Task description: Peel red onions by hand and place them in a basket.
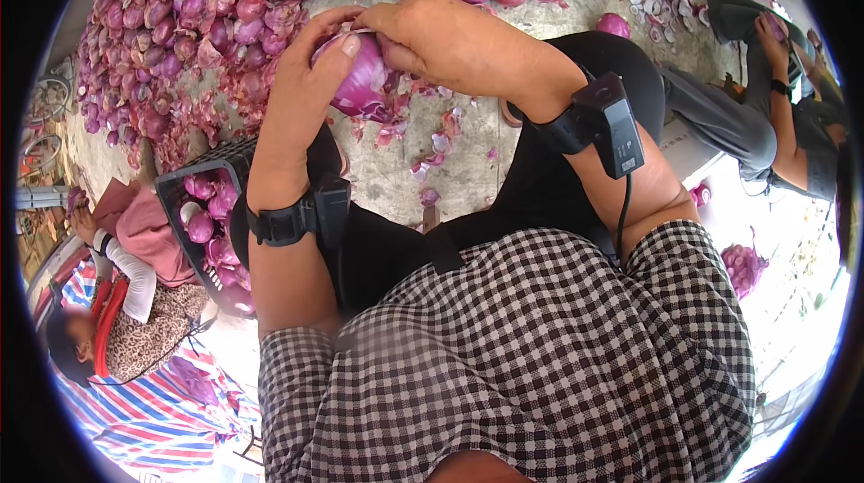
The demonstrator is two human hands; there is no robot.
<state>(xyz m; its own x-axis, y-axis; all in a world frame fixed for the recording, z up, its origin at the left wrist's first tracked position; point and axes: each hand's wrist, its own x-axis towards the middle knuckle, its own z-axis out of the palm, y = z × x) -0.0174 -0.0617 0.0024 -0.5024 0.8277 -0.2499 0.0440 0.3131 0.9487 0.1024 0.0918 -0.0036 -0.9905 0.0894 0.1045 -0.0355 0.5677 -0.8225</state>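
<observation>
A large purple-red onion (358, 82) is held up in front of me over the concrete floor. My left hand (310, 78) wraps its left side, thumb laid across the top. My right hand (441, 37) pinches the onion's upper right, fingers on its skin. Each wrist wears a black strap with a small black device. Loose purple skins (423, 136) lie on the floor right under the onion.
A big heap of red onions (198, 15) covers the floor ahead and to the left. A black crate (193, 179) with onions stands by my left knee. One person sits at the lower left (135, 303), another at the upper right (774, 114). A mesh sack of onions (742, 267) lies right.
</observation>
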